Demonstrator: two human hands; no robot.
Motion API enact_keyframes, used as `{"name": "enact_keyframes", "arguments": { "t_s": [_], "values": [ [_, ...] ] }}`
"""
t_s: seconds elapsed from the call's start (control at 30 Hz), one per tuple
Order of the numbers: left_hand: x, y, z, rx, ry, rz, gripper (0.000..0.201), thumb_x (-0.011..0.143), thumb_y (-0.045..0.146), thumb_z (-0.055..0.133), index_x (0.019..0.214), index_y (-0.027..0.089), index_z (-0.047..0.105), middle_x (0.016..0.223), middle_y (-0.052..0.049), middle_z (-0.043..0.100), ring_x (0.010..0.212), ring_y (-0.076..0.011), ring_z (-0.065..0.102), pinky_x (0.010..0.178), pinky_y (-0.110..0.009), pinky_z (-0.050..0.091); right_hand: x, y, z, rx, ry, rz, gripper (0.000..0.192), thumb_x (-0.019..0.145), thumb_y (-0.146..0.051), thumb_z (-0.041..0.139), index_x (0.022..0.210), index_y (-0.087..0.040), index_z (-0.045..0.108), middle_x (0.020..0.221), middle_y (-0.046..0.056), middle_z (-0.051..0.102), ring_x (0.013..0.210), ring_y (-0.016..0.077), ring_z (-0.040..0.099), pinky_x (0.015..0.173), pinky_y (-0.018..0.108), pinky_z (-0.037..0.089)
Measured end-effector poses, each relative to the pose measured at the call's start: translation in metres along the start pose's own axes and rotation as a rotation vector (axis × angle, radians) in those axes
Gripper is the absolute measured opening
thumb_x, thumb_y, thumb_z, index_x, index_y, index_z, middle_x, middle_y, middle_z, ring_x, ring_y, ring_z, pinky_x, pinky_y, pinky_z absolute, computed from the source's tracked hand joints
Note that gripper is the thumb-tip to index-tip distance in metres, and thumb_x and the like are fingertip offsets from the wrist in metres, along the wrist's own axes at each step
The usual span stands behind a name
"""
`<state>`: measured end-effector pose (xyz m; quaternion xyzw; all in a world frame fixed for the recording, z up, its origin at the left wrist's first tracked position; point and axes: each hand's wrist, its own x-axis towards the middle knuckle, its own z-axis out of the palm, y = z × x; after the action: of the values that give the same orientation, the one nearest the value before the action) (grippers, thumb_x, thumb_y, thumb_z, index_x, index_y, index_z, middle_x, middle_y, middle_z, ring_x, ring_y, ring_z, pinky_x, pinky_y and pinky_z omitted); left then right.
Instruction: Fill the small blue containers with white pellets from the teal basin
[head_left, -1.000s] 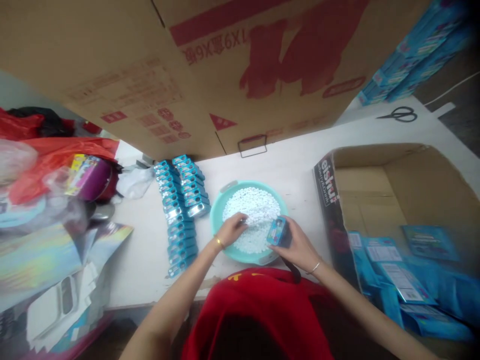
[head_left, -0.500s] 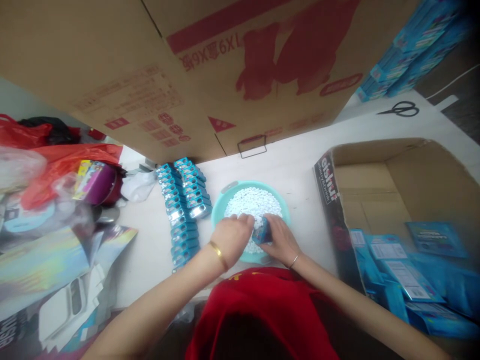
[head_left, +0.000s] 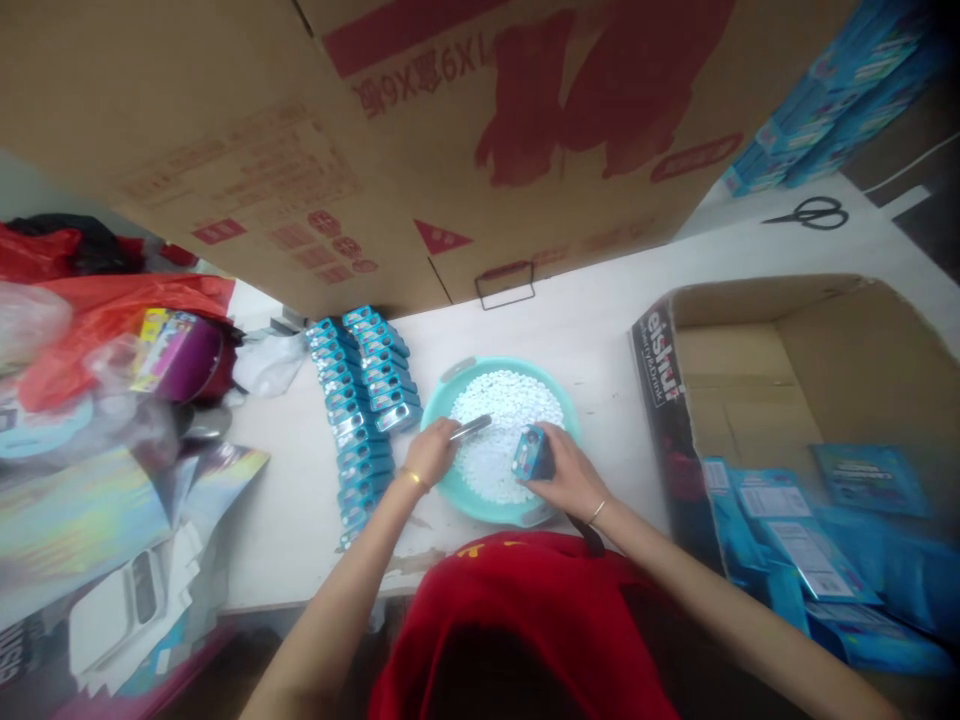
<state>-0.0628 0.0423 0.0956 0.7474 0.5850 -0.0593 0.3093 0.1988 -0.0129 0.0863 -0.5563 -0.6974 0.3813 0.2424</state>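
Observation:
A teal bowl (head_left: 450, 385) full of small white tablets (head_left: 510, 400) stands on the white table in front of me. My left hand (head_left: 431, 450) rests at the bowl's left rim and grips a small silvery tin part (head_left: 471, 428) that points over the tablets. My right hand (head_left: 562, 472) holds a small blue tin (head_left: 529, 452) tilted above the bowl's near right side. Two rows of matching blue tins (head_left: 360, 400) lie just left of the bowl.
A large brown carton (head_left: 450, 130) leans over the back of the table. An open cardboard box (head_left: 817, 380) with blue packets (head_left: 787, 540) stands at the right. Scissors (head_left: 810, 213) lie far right. Red bags and clutter (head_left: 112, 340) fill the left side.
My hands have parted: the left has drawn back to the bowl's left rim with the silvery part, and the right keeps the blue tin over the tablets.

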Motion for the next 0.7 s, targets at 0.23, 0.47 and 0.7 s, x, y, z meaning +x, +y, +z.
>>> {"name": "enact_keyframes", "arguments": {
  "t_s": [0.23,0.47,0.7],
  "values": [
    [0.037,0.036,0.087,-0.100,-0.026,0.032,0.025,0.088,0.011,0.041,0.107,0.016,0.056,0.107,-0.010,0.059,0.103,-0.0209,0.052,0.094,-0.036,0.041,-0.001,0.003,0.007,0.106,0.031,0.056,0.080,0.068,-0.041,0.072,0.133,-0.020,0.030,0.132,0.015,0.045,0.125,0.0312,0.045,0.104,0.050,0.040],
    [0.024,0.041,0.099,-0.330,-0.022,0.111,0.026,0.085,0.018,0.050,0.110,0.018,0.053,0.105,-0.006,0.061,0.089,-0.0160,0.057,0.083,-0.031,0.047,-0.011,0.000,-0.006,0.081,0.055,0.028,0.078,0.070,-0.042,0.072,0.133,-0.021,0.032,0.128,0.014,0.048,0.121,0.0303,0.047,0.103,0.051,0.041],
    [-0.011,0.023,0.010,-0.442,0.052,0.198,0.024,0.086,0.026,0.050,0.108,0.016,0.053,0.098,-0.007,0.060,0.075,-0.0134,0.054,0.074,-0.028,0.046,-0.008,0.004,0.002,0.014,0.104,0.036,0.076,0.071,-0.044,0.069,0.133,-0.019,0.032,0.127,0.015,0.048,0.120,0.0319,0.047,0.100,0.052,0.042]
  ]
}}
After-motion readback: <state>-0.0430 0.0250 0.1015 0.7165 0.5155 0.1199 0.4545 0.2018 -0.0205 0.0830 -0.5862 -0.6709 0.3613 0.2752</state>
